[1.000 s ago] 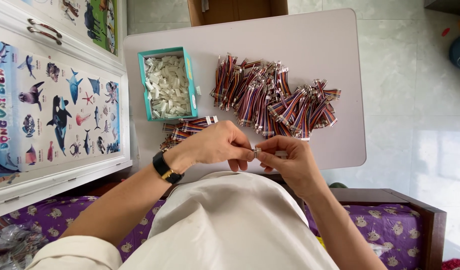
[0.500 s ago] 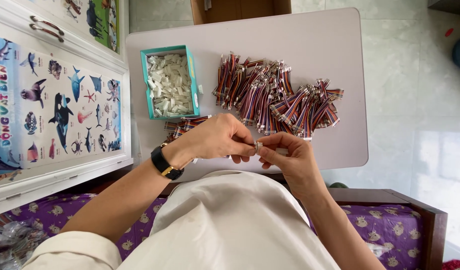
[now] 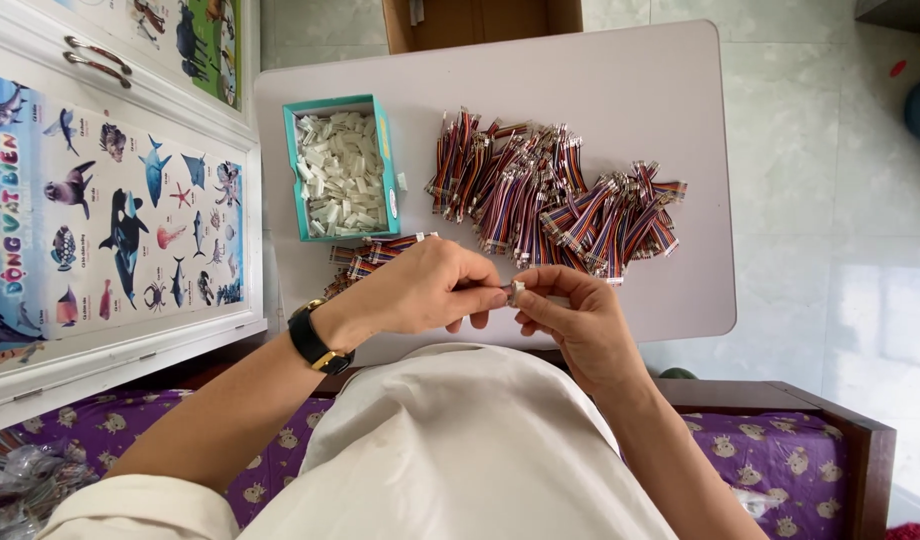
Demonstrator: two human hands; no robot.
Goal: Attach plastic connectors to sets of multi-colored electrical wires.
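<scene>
**Two hands meet over a small white piece at the counter's near edge**

Pale tiled floor (image 3: pixel 830 150) runs down the right side, and the light counter (image 3: pixel 620 80) fills the middle of the view. On the left, a white cabinet door carries a sea animal poster (image 3: pixel 110 220). A brown cardboard box (image 3: pixel 480 20) sits at the counter's far edge.

Spread across the counter is a big heap of striped wire bundles (image 3: pixel 550 200), red, blue and white, lying loose against each other. A smaller bunch of wires (image 3: pixel 370 255) lies just beside the left hand, partly hidden behind it. Nothing blocks the hands themselves.

Left of the heap stands a teal box (image 3: pixel 292 170), open-topped and full of small white plastic connectors (image 3: pixel 340 175).

Down at the near edge, the left hand (image 3: pixel 420 290), with a black wristwatch (image 3: pixel 315 340) on its wrist, and the right hand (image 3: pixel 575 325) are pressed together, fingertips of both pinching one small white connector (image 3: pixel 517 292) between them. Whether a wire is attached is too small to tell.
</scene>
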